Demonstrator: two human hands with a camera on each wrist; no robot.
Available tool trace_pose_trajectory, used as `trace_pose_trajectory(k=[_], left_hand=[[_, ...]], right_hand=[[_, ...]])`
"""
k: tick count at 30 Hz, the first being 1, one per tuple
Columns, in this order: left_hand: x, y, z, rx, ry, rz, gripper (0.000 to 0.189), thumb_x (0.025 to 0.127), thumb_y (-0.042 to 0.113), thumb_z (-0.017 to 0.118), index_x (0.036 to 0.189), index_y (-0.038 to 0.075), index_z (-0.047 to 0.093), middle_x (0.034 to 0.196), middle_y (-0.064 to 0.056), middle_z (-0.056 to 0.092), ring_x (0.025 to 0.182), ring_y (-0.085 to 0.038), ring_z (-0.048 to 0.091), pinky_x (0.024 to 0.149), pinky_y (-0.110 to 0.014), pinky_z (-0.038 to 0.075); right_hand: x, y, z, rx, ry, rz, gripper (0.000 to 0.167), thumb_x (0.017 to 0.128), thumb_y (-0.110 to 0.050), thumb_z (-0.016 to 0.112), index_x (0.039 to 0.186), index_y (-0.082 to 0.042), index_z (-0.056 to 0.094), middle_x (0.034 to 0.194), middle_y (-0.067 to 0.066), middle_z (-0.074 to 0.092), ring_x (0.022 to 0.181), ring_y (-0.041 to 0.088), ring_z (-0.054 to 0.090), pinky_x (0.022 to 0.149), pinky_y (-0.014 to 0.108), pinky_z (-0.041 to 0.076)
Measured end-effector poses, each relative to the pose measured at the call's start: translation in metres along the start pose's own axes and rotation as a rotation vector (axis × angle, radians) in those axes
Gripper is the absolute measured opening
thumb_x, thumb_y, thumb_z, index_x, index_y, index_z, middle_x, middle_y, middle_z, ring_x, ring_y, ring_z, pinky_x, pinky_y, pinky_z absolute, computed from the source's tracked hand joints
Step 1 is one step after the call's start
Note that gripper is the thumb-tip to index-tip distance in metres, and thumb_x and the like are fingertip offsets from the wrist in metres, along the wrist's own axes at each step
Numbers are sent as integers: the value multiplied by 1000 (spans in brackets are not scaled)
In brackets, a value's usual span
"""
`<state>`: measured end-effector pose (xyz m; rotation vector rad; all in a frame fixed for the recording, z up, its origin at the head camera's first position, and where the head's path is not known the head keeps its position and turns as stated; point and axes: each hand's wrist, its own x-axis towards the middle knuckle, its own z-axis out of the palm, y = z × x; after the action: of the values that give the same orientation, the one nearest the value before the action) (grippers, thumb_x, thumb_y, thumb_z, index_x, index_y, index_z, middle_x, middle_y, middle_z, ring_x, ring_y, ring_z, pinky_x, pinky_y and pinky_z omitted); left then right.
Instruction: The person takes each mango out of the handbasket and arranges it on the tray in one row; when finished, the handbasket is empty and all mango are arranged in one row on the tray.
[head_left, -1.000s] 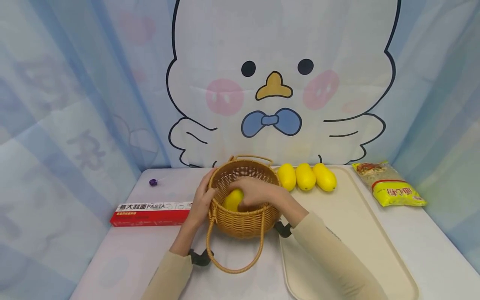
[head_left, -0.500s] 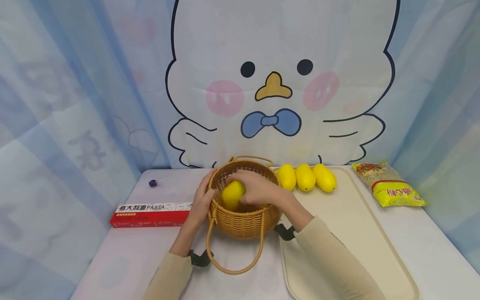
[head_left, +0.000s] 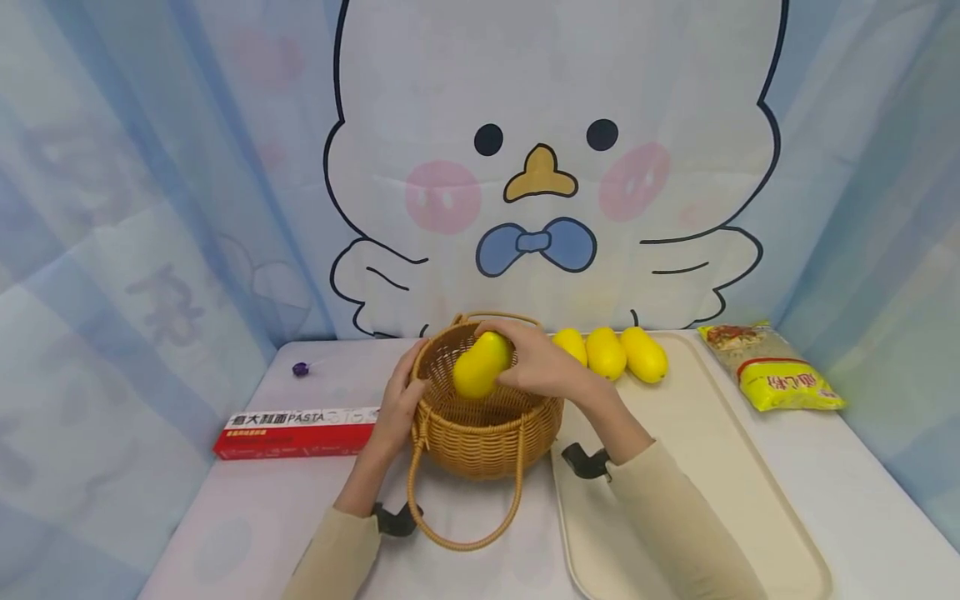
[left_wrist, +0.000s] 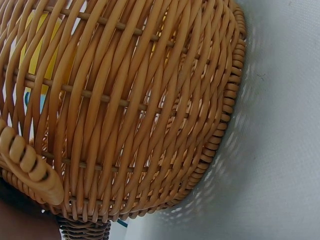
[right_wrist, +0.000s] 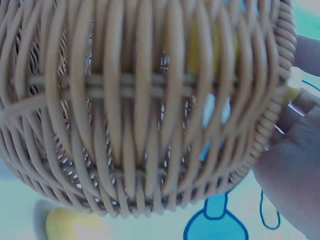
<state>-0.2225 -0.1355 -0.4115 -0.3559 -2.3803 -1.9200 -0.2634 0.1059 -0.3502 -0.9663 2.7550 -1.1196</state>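
A brown wicker basket (head_left: 480,450) stands upright in the middle of the table, its near handle hanging down in front. My left hand (head_left: 396,410) grips the left rim, thumb over the edge. Above the basket's opening, my right hand (head_left: 542,363) pinches a yellow mango (head_left: 480,367) with a greenish end. In the left wrist view the basket's woven side (left_wrist: 135,100) fills most of the frame. Through the weave in the right wrist view a yellow patch shows, and the right hand (right_wrist: 295,165) is beside the rim.
Three yellow mangoes (head_left: 606,353) lie in a row at the back of a beige tray (head_left: 675,475) to the right. Beyond it rests a pasta bag (head_left: 780,367). On the left are a red-and-white pasta box (head_left: 300,433) and a purple lollipop (head_left: 301,369).
My right hand has lifted the mango from inside the basket up to its opening, moving slightly right. The left hand keeps its hold on the rim.
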Motion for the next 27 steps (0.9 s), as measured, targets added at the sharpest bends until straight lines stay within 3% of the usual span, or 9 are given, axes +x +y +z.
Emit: trace_pose_trajectory(k=[7,14,23,27], left_hand=[[0,1,-1,-4,-8,11,63,97,10,40,158,21,26,165,-4,24,152,-27,26,124,-48,24],[-2,1,-1,-5,0,1,64,96,10,40,158,20,25,165,-4,23,152,-27,25,124,-48,24],[-2,1,-1,-12,5,0,66,95,12,42,158,21,26,165,-5,23,152,-27,24,124,-49,23],[-1,0,0,-15,-1,7,66,95,12,42,158,20,25,165,-6,23,152,-27,24,124,-49,23]], right_hand=[[-11,2,-16,77,17,19,65,76,-7,70,135,-28,53,132,-5,59,107,21,56,91,38,51],[-20,4,-31,140,72,-4,62,79,-3,70,136,-22,53,134,0,57,121,22,57,111,44,46],[-38,11,-52,189,147,-16,69,82,0,69,145,-19,48,147,4,49,130,25,51,115,48,41],[-46,15,-61,161,187,-7,70,83,1,69,146,-20,48,149,4,48,130,26,51,114,49,42]])
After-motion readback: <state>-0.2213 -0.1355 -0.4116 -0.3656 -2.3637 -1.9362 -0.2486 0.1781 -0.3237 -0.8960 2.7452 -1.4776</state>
